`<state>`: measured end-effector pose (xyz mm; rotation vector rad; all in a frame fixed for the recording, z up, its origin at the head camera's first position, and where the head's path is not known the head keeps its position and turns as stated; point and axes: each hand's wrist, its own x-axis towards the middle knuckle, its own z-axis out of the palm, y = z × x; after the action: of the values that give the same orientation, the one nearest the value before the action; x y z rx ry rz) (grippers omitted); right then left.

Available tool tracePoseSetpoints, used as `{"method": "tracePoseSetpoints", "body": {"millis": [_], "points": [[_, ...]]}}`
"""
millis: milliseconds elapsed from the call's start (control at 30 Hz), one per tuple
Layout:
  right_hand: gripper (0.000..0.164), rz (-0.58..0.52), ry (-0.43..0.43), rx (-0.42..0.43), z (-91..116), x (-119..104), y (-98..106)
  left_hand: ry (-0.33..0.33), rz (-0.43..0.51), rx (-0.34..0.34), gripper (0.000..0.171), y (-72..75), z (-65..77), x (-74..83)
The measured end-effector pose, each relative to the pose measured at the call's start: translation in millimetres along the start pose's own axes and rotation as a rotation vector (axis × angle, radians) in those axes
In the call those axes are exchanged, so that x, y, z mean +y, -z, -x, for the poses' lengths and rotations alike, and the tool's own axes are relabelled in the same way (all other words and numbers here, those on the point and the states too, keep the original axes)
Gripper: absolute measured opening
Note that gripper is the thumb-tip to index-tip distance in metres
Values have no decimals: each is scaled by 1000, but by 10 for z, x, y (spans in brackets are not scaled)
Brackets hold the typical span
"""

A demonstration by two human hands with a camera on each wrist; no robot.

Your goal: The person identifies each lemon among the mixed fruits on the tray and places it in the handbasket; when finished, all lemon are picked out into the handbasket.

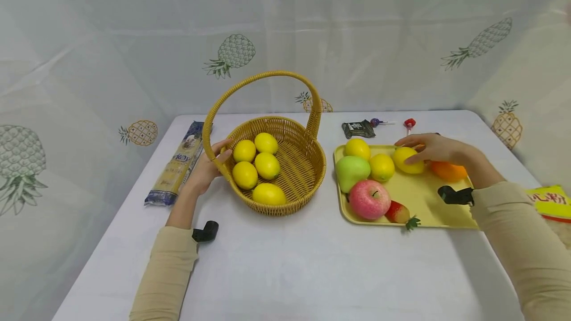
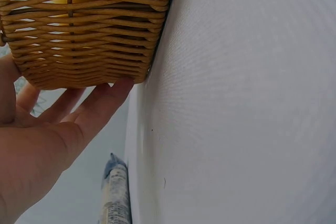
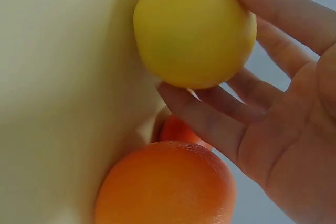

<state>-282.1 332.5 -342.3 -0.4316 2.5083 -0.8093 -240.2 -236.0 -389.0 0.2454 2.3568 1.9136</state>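
In the head view, my left hand is at the left side of a wicker basket with a tall handle. The left wrist view shows its fingers nearly straight against the woven outer wall. Several lemons lie in the basket's left half. On the right, my right hand holds another lemon over the yellow tray, thumb and fingers around it. Just beside that hand lies an orange, with a smaller red-orange thing partly hidden behind it.
Also in the tray are a green pear, a pink apple, a strawberry and two lemons. A black packet and two lollipops lie behind it. A long noodle packet is left; a yellow bag, right.
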Motion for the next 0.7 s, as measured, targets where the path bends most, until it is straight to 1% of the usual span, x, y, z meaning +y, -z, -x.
{"method": "tracePoseSetpoints", "body": {"millis": [133, 267, 400, 500, 567, 633, 700], "points": [[65, 9, -38, 5, -3, 1, -21, 3, -5, 3, 55, -4, 2, 2], [65, 36, -38, 33, -4, -17, 7, 3, -10, 2, 55, -9, 14, -1], [63, -11, -24, 89, 30, -111, 81, 4, -7, 0, 55, -10, 25, -4], [60, -56, 15, 138, 89, -244, 135, 2, -4, 0, 55, -7, 25, -1], [58, -81, 51, 156, 121, -362, 152, -1, -5, -2, 55, -6, 23, 6], [57, -120, 80, 155, 145, -510, 148, -4, -6, -2, 54, -4, 19, 11], [57, -172, 112, 133, 144, -676, 121, -4, -10, -2, 54, -4, 17, 16]]}}
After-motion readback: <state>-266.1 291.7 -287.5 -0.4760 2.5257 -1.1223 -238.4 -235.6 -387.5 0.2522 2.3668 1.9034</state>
